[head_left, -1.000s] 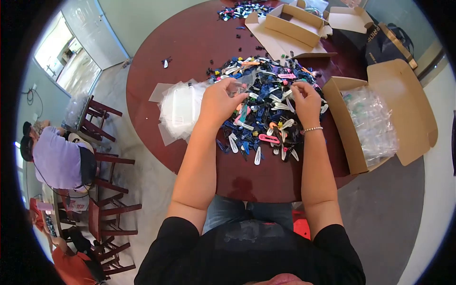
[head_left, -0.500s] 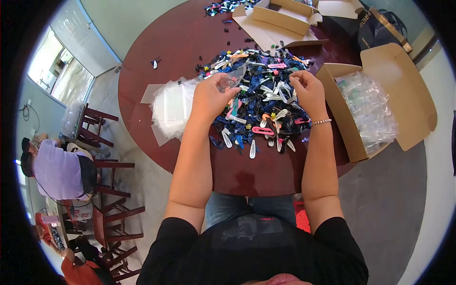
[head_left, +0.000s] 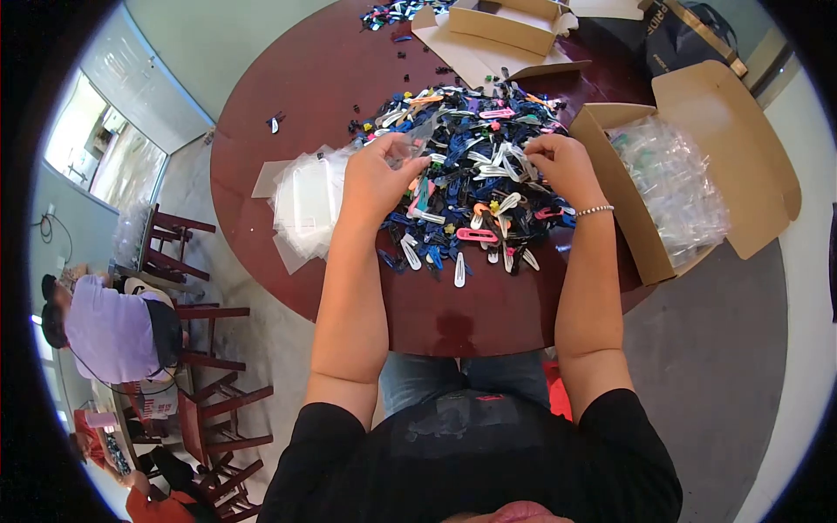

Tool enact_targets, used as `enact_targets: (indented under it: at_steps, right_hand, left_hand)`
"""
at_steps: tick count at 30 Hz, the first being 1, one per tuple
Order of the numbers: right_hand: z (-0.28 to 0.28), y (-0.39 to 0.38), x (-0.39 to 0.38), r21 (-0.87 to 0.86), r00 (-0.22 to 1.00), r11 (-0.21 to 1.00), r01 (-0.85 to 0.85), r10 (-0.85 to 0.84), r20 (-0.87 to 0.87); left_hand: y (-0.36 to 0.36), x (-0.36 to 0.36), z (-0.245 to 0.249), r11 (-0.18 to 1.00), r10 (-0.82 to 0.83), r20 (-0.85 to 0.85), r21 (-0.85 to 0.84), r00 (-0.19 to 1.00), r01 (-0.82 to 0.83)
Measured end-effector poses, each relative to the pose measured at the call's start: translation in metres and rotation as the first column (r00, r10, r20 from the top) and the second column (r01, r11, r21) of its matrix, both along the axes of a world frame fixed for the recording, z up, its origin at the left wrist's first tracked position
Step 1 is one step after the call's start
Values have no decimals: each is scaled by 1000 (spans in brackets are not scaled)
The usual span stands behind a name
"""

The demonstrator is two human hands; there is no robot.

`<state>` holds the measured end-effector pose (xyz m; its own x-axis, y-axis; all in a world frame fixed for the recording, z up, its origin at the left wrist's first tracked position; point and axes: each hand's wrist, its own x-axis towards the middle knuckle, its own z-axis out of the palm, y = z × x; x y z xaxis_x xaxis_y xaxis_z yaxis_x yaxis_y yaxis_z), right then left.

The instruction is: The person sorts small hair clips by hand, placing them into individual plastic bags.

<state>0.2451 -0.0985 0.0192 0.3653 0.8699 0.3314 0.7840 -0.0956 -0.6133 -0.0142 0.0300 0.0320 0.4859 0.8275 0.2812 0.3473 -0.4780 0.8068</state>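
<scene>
A large heap of mixed hair clips (head_left: 453,179), mostly dark blue, black and white with some pink and orange, lies in front of me on the round table. My left hand (head_left: 381,174) is at the heap's left side, fingers closed on a clear plastic bag (head_left: 425,131) that sticks out over the clips. At the right side of the heap is my right hand (head_left: 562,167), a beaded bracelet on its wrist. Its thumb and forefinger are bent together beside white clips; what they pinch is too small to make out.
Flat clear bags (head_left: 305,205) are stacked left of the heap. An open cardboard box (head_left: 623,209) on the right holds filled plastic packets (head_left: 671,192). Another carton (head_left: 506,30) and more clips (head_left: 392,13) lie at the back. Other people sit at the left near wooden stools (head_left: 205,427).
My right hand has shifted slightly down and left against the white clips. The left hand still holds the bag. The whole view has moved a little.
</scene>
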Motion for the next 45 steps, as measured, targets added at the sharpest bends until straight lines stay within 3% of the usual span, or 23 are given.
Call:
enact_targets:
  at_steps: [2,4,6,8,10,12,14,15,16,18,21,24,26,28,29,34,36,38,42,44,45]
  right_hand:
    - [0,-3,6,-42,990,998,36,-41,-138]
    - [-1,-4,10,9,997,1000,-2,3,-83]
    - [-2,-4,7,-33,1000,999,14,-15,-27]
    - [0,-3,2,-57,999,998,22,-21,29]
    - [4,-2,-3,-237,986,965,109,-74,150]
    - [-7,4,-1,-241,985,962,128,-95,145]
    - [-11,6,0,-164,998,984,66,-63,23]
    - [-8,6,-3,-143,995,985,100,-95,45]
    - [-10,8,-4,-140,994,985,101,-95,45]
    - [-13,11,-6,57,993,991,117,-118,4]
    - [-14,19,-16,182,988,978,107,-84,-130]
    - [-14,20,-23,135,992,991,-19,35,-119]
    - [-18,19,-26,97,997,995,-18,25,-68]
    - [-19,21,-29,34,990,999,16,-21,141]
    - [-19,21,-28,10,998,1000,8,-9,61]
    - [-14,18,-34,151,997,986,-65,58,52]
    - [-7,17,-37,56,997,997,-52,49,66]
    - [-10,19,-34,85,997,994,-61,57,47]
    - [9,13,-45,278,968,960,-28,96,-232]
    - [17,11,-52,356,965,931,-85,165,-203]
    - [18,11,-55,356,964,930,-92,173,-200]
  left_hand:
    - [-1,-1,1,1000,7,13,11,1000,-7]
    - [-3,1,3,1000,2,-9,-13,1000,-2]
    - [-6,2,3,1000,-13,115,11,993,12]
    - [-6,1,6,1000,-10,79,-21,997,12]
    - [-5,1,3,1000,-11,100,15,995,10]
    - [-1,1,-3,1000,-12,71,6,997,12]
    - [3,2,-11,998,-5,99,69,995,-2]
    - [2,0,-3,999,-8,2,-34,1000,9]
    - [3,0,-4,999,-9,3,-31,1000,9]
    - [4,1,-9,999,-8,10,39,1000,7]
    - [4,1,-9,1000,-17,-7,-3,1000,17]
    - [2,2,-9,999,-26,15,24,1000,26]
    - [0,2,-6,999,-30,6,11,1000,30]
    - [-1,2,-5,999,-35,-1,1,999,35]
    - [0,2,-7,999,-50,8,-4,999,50]
    - [-1,5,-14,997,-59,46,55,997,57]
    - [-2,6,-13,993,-88,75,90,993,82]
    - [-6,6,-8,996,-78,42,48,996,76]
    - [0,8,-18,983,-48,-39,175,998,54]
    - [-5,9,-12,947,-20,-106,316,994,53]
    - [-8,9,-10,952,-15,-131,302,991,54]
